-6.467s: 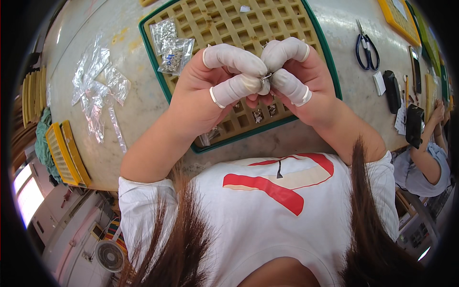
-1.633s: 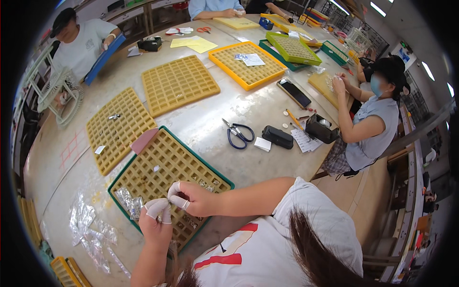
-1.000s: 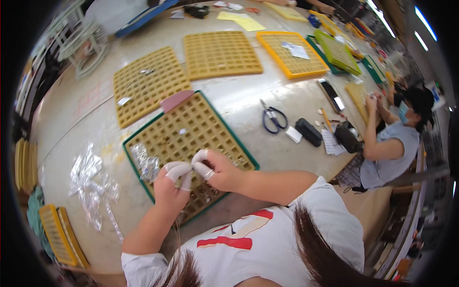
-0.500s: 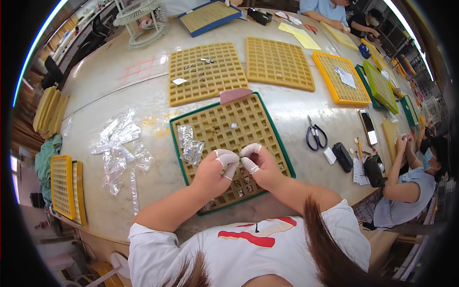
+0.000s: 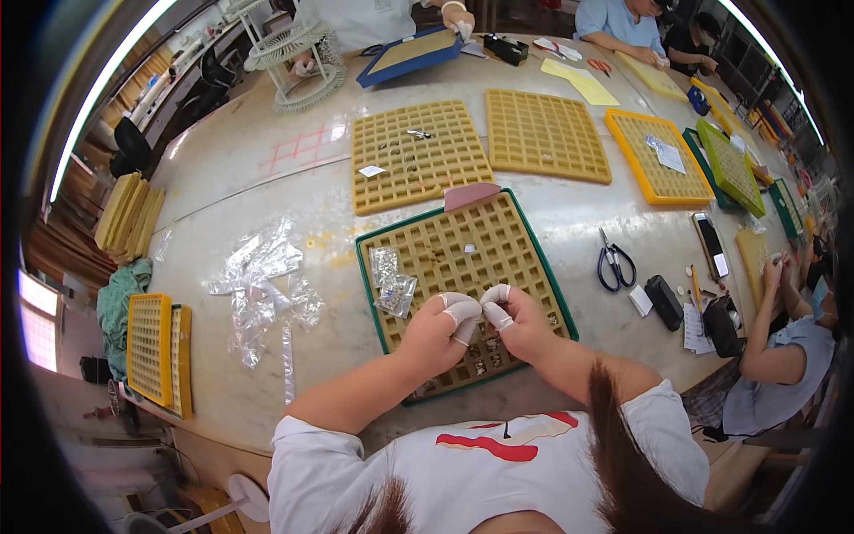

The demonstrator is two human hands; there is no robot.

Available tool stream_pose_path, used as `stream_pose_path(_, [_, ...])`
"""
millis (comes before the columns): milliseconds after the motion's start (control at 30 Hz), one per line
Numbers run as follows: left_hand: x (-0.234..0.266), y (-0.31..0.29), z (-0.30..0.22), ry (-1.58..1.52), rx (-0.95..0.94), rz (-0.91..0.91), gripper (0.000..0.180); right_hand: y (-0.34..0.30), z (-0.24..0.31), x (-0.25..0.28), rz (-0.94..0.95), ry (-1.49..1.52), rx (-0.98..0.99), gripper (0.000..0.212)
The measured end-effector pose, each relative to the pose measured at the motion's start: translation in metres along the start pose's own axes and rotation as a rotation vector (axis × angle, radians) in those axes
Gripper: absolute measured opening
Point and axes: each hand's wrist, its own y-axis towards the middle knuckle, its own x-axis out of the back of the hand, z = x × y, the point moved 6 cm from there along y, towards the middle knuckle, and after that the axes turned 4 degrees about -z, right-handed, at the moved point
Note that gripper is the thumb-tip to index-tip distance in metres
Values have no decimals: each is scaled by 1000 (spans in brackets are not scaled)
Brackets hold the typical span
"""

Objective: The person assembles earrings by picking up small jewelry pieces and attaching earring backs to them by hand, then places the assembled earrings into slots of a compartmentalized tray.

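Observation:
My left hand (image 5: 442, 325) and my right hand (image 5: 513, 318) meet fingertip to fingertip over the near part of a green-rimmed yellow grid tray (image 5: 519, 220). White finger cots cover the fingertips. The fingers pinch together at one spot; whatever lies between them is too small to see. Small metal parts (image 5: 485, 355) sit in the tray's nearest cells, just under my hands. A small clear bag of parts (image 5: 390, 281) lies on the tray's left side.
Crumpled clear plastic bags (image 5: 263, 289) lie left of the tray. Black scissors (image 5: 613, 264), a black case (image 5: 664, 302) and a phone (image 5: 712, 246) lie to the right. More yellow grid trays (image 5: 414, 153) (image 5: 545, 133) sit further back. Other people work at the right and far edges.
The view has swung over the table several times. My hands have stayed together, fingertips pinched, over the near part of the green-rimmed tray.

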Motion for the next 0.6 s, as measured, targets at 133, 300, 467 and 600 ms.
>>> stream_pose_path(133, [2, 1, 0, 16, 31, -30, 19, 2, -3, -2, 5, 5, -51, 12])
stream_pose_path(300, [5, 1, 2, 45, 82, -70, 16, 0, 3, -6, -13, 80, 15, 13])
stream_pose_path(467, [6, 2, -1, 24, 44, -69, 16, -1, 5, -3, -17, 8, 15, 12])
stream_pose_path(600, [4, -1, -4, 30, 3, -75, 17, -3, 0, -4, 7, -2, -12, 9])
